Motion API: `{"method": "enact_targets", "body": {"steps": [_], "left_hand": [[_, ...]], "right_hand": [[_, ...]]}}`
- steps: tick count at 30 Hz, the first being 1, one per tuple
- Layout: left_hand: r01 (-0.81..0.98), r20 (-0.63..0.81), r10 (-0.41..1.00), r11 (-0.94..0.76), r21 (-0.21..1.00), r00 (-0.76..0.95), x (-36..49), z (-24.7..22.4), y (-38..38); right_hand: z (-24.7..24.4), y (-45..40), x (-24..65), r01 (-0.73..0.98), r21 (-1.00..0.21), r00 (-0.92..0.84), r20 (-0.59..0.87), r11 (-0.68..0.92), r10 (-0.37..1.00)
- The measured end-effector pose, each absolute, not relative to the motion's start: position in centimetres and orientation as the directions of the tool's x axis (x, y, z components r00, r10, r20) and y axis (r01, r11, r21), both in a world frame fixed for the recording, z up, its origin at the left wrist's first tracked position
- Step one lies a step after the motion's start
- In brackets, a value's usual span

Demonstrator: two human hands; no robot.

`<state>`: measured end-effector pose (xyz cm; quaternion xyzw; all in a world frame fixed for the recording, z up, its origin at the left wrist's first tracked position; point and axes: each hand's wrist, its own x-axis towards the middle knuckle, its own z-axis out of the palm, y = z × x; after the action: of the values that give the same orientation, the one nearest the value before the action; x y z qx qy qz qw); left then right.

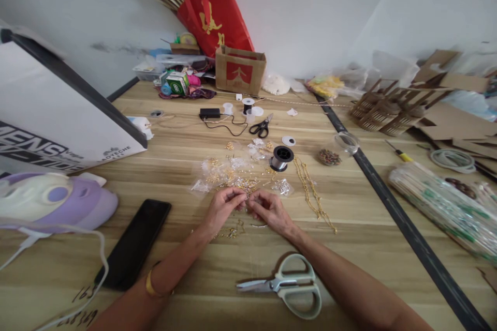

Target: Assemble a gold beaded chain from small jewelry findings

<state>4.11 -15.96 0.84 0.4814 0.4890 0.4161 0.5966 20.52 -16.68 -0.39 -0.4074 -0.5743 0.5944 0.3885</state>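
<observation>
My left hand [229, 206] and my right hand [267, 209] almost meet at the middle of the table, thumbs and fingers pinched together. What lies between the fingertips is too small to make out. Just beyond them is a loose pile of small gold and silver beads [245, 183], with clear plastic bags [212, 170] of gold findings around it. Below my left hand lies a short beaded chain [233, 231]. A spool of thin wire [281, 159] stands behind my right hand, and a long gold chain [308, 186] stretches out on its right.
Pale-handled scissors [297, 285] lie between my forearms, a black phone [134, 243] left of them. Black scissors [261, 126] and a black adapter [209, 113] are farther back. A jar [332, 152] of beads lies at right, before plastic-wrapped sticks [442, 207]. A white box [66, 108] rises at left.
</observation>
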Motion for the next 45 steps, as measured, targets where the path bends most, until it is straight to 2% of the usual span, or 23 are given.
{"method": "enact_targets", "body": {"steps": [11, 28, 45], "left_hand": [[-0.148, -0.231, 0.949, 0.265, 0.953, 0.213, 4.22, 0.55, -16.05], [-0.025, -0.193, 0.961, 0.202, 0.979, 0.199, 4.44, 1.06, -16.15], [0.005, -0.155, 0.977, 0.156, 0.988, 0.144, 4.25, 1.09, -15.96]], "right_hand": [[-0.38, -16.65, 20.58, -0.006, -0.999, -0.363, -0.031, -0.036, 0.931], [-0.16, -16.6, 20.51, -0.003, -0.998, -0.347, -0.055, -0.06, 0.936], [-0.22, -16.73, 20.63, -0.001, -0.999, -0.354, -0.035, -0.038, 0.935]]}}
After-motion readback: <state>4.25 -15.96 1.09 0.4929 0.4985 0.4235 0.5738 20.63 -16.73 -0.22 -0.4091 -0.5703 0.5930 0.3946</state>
